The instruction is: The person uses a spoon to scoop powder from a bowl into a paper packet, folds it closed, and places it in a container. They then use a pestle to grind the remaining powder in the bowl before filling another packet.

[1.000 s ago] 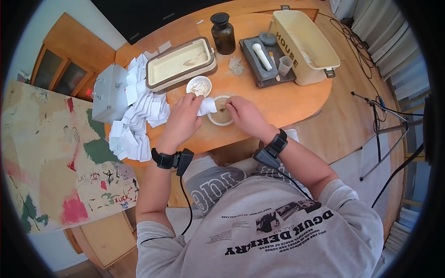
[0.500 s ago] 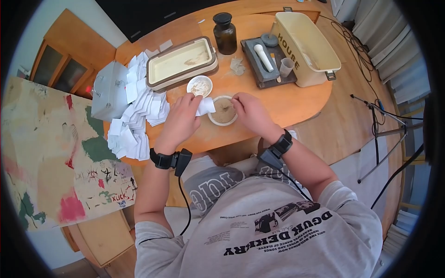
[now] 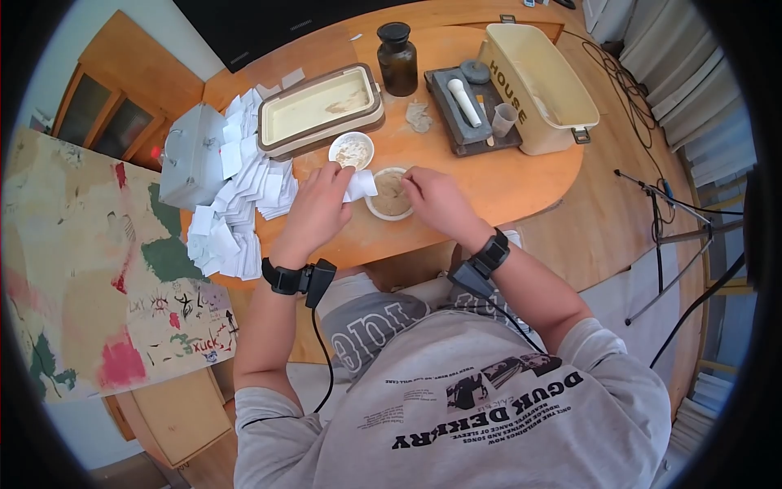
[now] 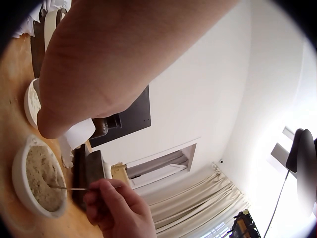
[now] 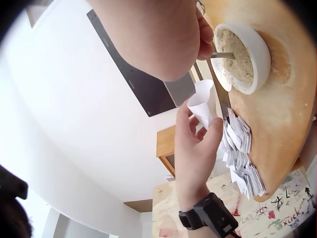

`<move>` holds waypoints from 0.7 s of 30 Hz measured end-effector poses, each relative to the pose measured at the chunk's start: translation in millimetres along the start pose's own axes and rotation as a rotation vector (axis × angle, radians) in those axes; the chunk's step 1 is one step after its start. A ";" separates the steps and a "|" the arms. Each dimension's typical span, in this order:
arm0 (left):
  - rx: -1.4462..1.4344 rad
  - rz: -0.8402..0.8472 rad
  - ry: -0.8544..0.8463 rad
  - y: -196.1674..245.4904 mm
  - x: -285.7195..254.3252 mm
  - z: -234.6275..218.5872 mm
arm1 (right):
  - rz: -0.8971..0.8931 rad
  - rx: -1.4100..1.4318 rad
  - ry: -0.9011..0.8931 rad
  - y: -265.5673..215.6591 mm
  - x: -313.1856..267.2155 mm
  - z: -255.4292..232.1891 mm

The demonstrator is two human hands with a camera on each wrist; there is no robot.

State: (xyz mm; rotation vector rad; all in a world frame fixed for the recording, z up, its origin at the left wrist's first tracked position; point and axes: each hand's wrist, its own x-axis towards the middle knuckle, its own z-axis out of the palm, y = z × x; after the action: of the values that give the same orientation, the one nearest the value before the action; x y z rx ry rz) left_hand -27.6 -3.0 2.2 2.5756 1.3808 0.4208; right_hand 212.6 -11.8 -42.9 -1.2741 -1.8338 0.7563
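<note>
My left hand (image 3: 320, 204) holds a small white paper cone (image 3: 360, 187) beside the near bowl. In the right wrist view the mouth of this paper cone (image 5: 202, 98) gapes, with thumb and fingers round its lower part. My right hand (image 3: 444, 200) is over the right rim of the white bowl (image 4: 21, 176). Its thumb and fingers pinch a thin flat metal spatula (image 4: 69, 188), whose tip sits in the grey-beige powder (image 5: 237, 69) filling much of the bowl. Just behind stands a second white bowl (image 3: 334, 160) with paler powder.
Stacks of folded white papers (image 3: 244, 191) and a metal case (image 3: 194, 159) lie left. Behind are a cream tray (image 3: 277, 145) and a dark jar (image 3: 397, 65). A grey stone slab (image 3: 444, 98) with a white pestle (image 3: 462, 99) and a cream bin (image 3: 542, 90) stand right.
My right hand lifted up and right from the bowl, then came back toward its powder. The left hand keeps hold of the paper cone, almost still.
</note>
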 end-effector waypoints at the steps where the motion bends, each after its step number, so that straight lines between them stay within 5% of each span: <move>1: 0.001 0.003 -0.002 0.6 1.0 0.5 | -0.017 -0.008 -0.003 3.1 1.2 6.4; 21: -0.007 -0.014 -0.002 1.5 -2.0 -5.2 | -0.057 0.040 0.011 -1.9 5.8 -1.3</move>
State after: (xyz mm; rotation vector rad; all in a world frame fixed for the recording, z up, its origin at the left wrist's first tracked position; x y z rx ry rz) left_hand -29.2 -5.4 7.2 2.5591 1.3937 0.4204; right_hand 211.5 -6.9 -39.1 -1.1936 -1.8298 0.7501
